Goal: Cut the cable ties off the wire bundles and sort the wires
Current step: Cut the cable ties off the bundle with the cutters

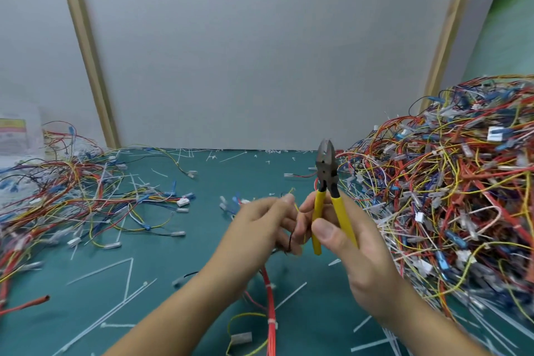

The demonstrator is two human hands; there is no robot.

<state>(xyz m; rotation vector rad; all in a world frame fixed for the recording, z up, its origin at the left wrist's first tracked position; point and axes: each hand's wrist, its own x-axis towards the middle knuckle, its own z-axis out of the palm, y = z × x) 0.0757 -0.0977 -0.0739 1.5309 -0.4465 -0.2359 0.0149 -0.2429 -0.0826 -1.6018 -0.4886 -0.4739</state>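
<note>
My right hand (351,243) grips the yellow-handled cutters (328,182), held upright over the green mat with the dark jaws pointing up and slightly parted. Just to their left, my left hand (260,225) pinches thin wires (290,243), yellow and dark ones, that hang down from between the two hands. Below the hands a bundle of red wires (267,298) runs down to the frame's bottom edge, with a white cable tie (272,324) around it. The fingertips of both hands nearly touch beside the cutter handles.
A tall heap of tangled wires with connectors (450,191) fills the right side. A flatter spread of loose wires (72,196) covers the left. Cut white cable ties (115,298) lie scattered over the green mat (179,266). A grey panel wall (260,52) closes the back.
</note>
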